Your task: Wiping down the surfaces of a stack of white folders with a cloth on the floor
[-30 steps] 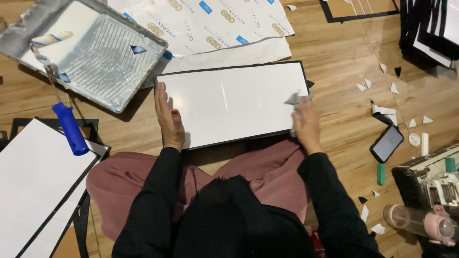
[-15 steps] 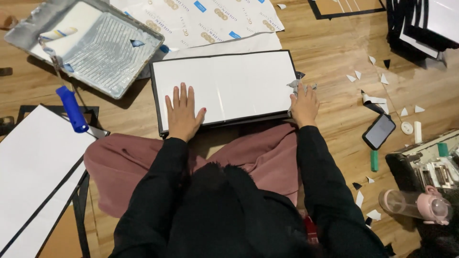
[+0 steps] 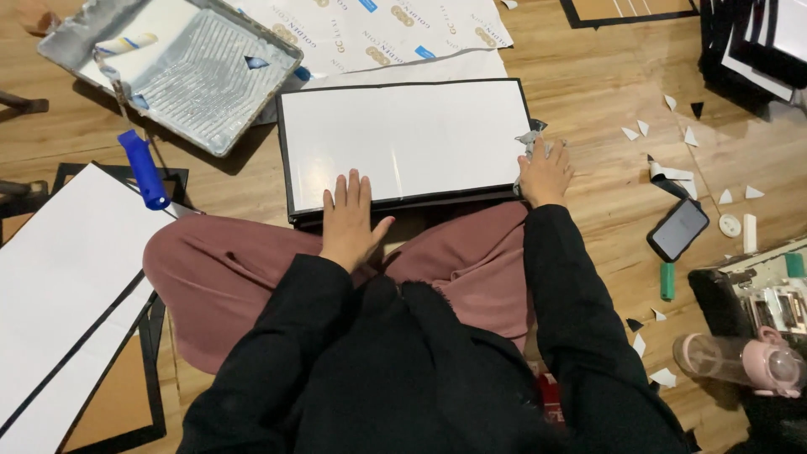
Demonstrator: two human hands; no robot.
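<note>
Seated cross-legged on a wooden plank floor (image 3: 605,76), knees in dusty-pink trousers (image 3: 252,269), sleeves black. Directly ahead, flat on the floor and touching the knees: a white rectangular board with a thin black border (image 3: 412,139), long side across the view. Left hand (image 3: 351,219) laid palm-down and spread flat, fingers together and thumb out, on the board's near edge left of centre; holding nothing. Right hand (image 3: 545,172) at the board's near right corner, fingers curled around a small crumpled scrap of grey-white paper or tape (image 3: 532,139); grip on the scrap cannot be told for certain, board edge touched. Beyond the board's far left corner: a silver metal paint tray (image 3: 210,92) containing a white roller (image 3: 126,44), blue handle (image 3: 143,168) lying out over the floor toward the near left. Behind the board's far edge, printed white paper sheets (image 3: 403,29). At the left edge, further white black-bordered boards (image 3: 59,277). To the right, well apart from the board: scattered white paper triangles (image 3: 664,126), a dark mobile phone (image 3: 677,229), a small green cylinder (image 3: 667,281), a pink bottle (image 3: 740,361) on its side.
</note>
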